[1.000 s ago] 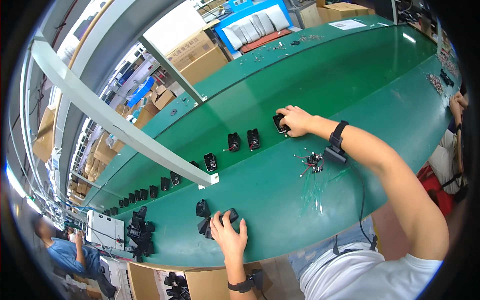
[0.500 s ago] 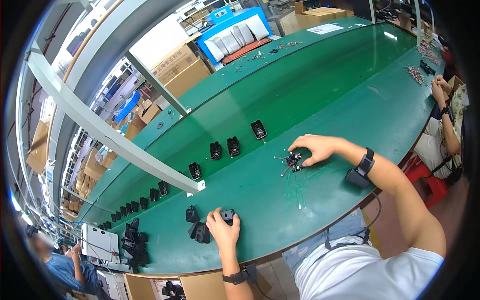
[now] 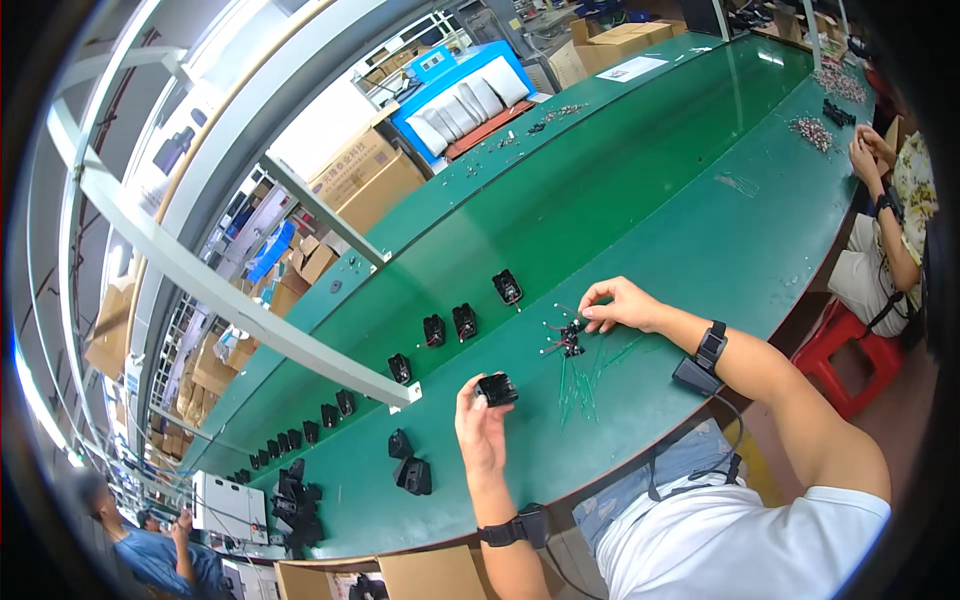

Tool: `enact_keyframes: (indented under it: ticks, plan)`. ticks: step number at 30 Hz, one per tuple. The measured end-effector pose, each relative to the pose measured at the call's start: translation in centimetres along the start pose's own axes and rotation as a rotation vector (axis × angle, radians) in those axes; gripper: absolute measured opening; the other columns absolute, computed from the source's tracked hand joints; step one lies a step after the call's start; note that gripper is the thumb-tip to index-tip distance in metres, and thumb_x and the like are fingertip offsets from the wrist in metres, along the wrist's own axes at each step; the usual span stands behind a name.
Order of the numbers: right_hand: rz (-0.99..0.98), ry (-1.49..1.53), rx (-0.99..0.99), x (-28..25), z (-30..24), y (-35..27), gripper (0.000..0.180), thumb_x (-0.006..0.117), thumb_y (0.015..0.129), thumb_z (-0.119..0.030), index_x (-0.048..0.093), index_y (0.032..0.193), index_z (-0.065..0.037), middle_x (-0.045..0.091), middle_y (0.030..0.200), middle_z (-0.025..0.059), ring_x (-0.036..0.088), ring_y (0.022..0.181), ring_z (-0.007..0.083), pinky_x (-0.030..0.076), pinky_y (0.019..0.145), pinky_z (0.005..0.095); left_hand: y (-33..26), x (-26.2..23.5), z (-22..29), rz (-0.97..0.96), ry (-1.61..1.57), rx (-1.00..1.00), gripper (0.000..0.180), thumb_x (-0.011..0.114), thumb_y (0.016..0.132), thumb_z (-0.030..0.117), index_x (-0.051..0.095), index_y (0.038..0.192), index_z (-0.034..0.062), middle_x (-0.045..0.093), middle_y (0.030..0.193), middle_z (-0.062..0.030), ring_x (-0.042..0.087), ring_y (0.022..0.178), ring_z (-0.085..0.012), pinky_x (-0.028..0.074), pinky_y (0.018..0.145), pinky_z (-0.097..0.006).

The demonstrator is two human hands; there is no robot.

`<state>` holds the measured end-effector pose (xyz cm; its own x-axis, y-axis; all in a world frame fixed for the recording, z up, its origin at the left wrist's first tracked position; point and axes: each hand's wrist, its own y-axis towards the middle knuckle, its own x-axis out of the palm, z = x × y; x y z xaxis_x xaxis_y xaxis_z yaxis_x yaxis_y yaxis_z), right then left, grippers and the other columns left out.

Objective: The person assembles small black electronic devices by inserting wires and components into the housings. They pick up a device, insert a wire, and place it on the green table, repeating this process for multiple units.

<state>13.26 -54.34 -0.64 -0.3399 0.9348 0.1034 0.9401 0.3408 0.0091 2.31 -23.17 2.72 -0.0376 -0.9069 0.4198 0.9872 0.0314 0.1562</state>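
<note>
My left hand (image 3: 482, 440) is raised above the green bench and holds a black plastic housing (image 3: 497, 390), its hollow side showing. Farther right, my right hand (image 3: 622, 305) has its fingertips pinched together at the edge of a small heap of black parts with thin wires (image 3: 571, 338). Whatever lies between those fingertips is too small to make out. Thin green strands (image 3: 578, 390) lie just in front of the heap. Left of my left hand, black housings (image 3: 413, 476) rest on the bench, one more (image 3: 399, 443) just behind them.
A row of black housings (image 3: 464, 322) runs along the sunken green channel (image 3: 640, 190). A grey metal post (image 3: 300, 340) slants down to the bench. Black parts (image 3: 296, 505) pile up at the left, beside a white box (image 3: 230, 508). A co-worker's hands (image 3: 872, 152) are at the far right.
My left hand has lifted the housing off the bench and turned its hollow side into view. The right hand's spread fingers have drawn together at the heap. The whole view has shifted slightly.
</note>
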Motion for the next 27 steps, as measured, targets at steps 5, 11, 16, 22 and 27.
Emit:
enact_keyframes:
  ticks: [5, 11, 16, 22, 27]
  plan:
    - [-0.132, 0.303, -0.025, -1.1, 0.3, 0.1, 0.033, 0.064, 0.086, 0.004, 0.067, 0.119, 0.004, 0.070, 0.112, 0.0107, 0.067, 0.103, 0.0154, 0.052, 0.095, 0.0281, 4.0, 2.2, -0.8, -0.149, -0.366, -0.201, 0.063, 0.054, 0.090, 0.036, 0.047, 0.138, -0.0040, 0.059, 0.127, -0.0279, 0.067, 0.103, -0.0403, 0.060, 0.077, -0.038]
    - [-0.113, 0.114, 0.021, -0.2, -0.3, -0.8, 0.034, 0.068, 0.088, 0.002, 0.067, 0.121, 0.002, 0.070, 0.116, 0.0111, 0.067, 0.103, 0.0130, 0.053, 0.095, 0.0286, 6.3, 3.0, -3.8, -0.350, -0.456, -0.370, 0.066, 0.054, 0.090, 0.037, 0.046, 0.140, -0.0047, 0.054, 0.133, -0.0279, 0.061, 0.108, -0.0424, 0.057, 0.081, -0.041]
    - [-0.169, 0.029, 0.035, 0.5, -0.5, -1.3, 0.029, 0.063, 0.096, -0.008, 0.068, 0.123, 0.000, 0.071, 0.116, 0.0074, 0.063, 0.097, 0.0093, 0.053, 0.086, 0.0271, 5.9, 3.5, -6.1, -0.380, -0.374, -0.429, 0.067, 0.056, 0.089, 0.037, 0.045, 0.141, -0.0027, 0.053, 0.136, -0.0245, 0.059, 0.115, -0.0403, 0.055, 0.086, -0.042]
    - [-0.226, 0.050, -0.157, 2.0, -2.2, -2.6, 0.028, 0.053, 0.100, -0.004, 0.070, 0.123, -0.003, 0.066, 0.124, 0.0082, 0.060, 0.101, 0.0129, 0.051, 0.089, 0.0284, 4.5, 4.1, -5.7, -0.328, -0.299, -0.440, 0.083, 0.070, 0.072, 0.025, 0.038, 0.145, -0.0001, 0.050, 0.139, -0.0220, 0.053, 0.127, -0.0427, 0.044, 0.109, -0.048]
    - [-0.149, -0.069, -0.253, 2.0, -2.5, -2.9, 0.030, 0.065, 0.093, 0.000, 0.069, 0.122, -0.002, 0.065, 0.114, 0.0086, 0.062, 0.101, 0.0144, 0.051, 0.088, 0.0278, 4.6, 5.1, -6.2, -0.382, -0.262, -0.436, 0.086, 0.069, 0.068, 0.013, 0.036, 0.145, 0.0021, 0.046, 0.142, -0.0218, 0.047, 0.135, -0.0379, 0.037, 0.115, -0.049]
